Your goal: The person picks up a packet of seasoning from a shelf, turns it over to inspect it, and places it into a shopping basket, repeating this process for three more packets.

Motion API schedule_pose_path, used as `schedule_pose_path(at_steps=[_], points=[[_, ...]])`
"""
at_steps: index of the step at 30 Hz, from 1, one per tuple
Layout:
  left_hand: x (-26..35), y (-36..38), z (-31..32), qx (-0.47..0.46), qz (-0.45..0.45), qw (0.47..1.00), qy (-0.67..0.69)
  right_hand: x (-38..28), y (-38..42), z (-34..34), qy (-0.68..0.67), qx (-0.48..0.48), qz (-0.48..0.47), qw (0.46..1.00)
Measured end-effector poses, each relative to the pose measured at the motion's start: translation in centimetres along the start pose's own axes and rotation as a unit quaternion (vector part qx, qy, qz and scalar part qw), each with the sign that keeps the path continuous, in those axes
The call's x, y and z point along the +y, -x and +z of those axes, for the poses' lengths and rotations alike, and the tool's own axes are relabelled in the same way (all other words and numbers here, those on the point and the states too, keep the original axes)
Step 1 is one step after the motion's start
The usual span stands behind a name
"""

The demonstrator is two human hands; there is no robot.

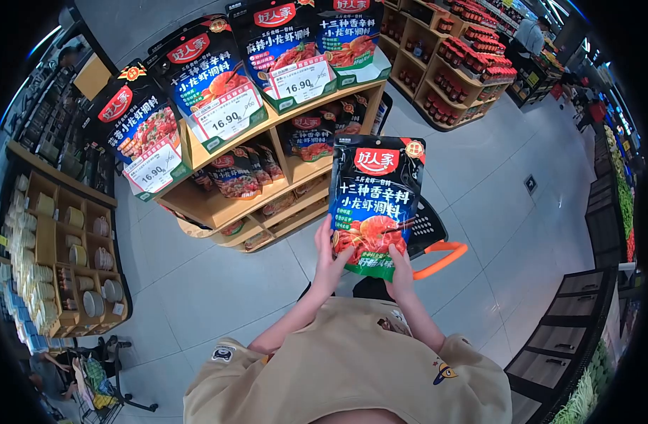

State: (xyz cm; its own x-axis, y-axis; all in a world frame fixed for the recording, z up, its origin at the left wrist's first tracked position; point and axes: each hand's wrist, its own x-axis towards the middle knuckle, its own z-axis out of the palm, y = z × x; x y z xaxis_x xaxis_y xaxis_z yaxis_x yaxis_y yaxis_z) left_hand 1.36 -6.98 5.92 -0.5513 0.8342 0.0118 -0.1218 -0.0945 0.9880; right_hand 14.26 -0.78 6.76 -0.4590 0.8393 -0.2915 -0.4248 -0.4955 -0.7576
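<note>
Upright in front of me is a black and blue seasoning pouch (373,187) with a red logo, white Chinese lettering and a crayfish picture. My left hand (329,258) is closed on its lower left side, thumb across the front. At the lower right edge my right hand (401,272) grips it the same way; the fingers behind are hidden. Just ahead, a wooden display shelf (274,145) carries similar pouches (306,134) inside. On its top stand large pouches (204,81) with price labels reading 16.90.
A black basket (428,230) with an orange handle (447,258) is partly hidden behind the pouch. Bowls fill a wooden rack (69,247) at left. Red-lidded jars line shelves (465,71) at upper right, near a person (530,37). Dark cabinets (560,339) stand at lower right.
</note>
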Motion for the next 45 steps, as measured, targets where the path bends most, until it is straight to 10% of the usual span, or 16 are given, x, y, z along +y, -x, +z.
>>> schedule_pose_path(at_steps=[10, 12, 14, 16, 31, 45], points=[[0.7, -4.9, -2.6, 0.044, -0.065, 0.995, 0.067, -5.3, -5.4, -1.1, -0.005, -0.115, 0.088, 0.989], [0.1, -5.7, -2.5, 0.049, -0.047, 0.997, 0.042, -6.2, -7.6, -1.9, 0.297, -0.182, -0.015, 0.937], [-0.1, -6.9, -2.4, 0.039, -0.082, 0.992, -0.087, -6.9, -9.8, -2.3, 0.309, -0.168, -0.061, 0.934], [0.3, -8.1, -0.9, 0.049, -0.056, 0.994, -0.080, -8.5, -12.2, -3.4, 0.544, -0.194, -0.067, 0.814], [14.4, -30.1, 6.6, 0.097, 0.289, 0.925, -0.226, -25.4, -33.5, 6.5, 0.462, -0.219, -0.355, 0.783], [12.7, -39.8, 4.5, 0.232, 0.191, 0.885, -0.356, -24.8, -44.4, 11.2, 0.555, -0.200, -0.366, 0.720]])
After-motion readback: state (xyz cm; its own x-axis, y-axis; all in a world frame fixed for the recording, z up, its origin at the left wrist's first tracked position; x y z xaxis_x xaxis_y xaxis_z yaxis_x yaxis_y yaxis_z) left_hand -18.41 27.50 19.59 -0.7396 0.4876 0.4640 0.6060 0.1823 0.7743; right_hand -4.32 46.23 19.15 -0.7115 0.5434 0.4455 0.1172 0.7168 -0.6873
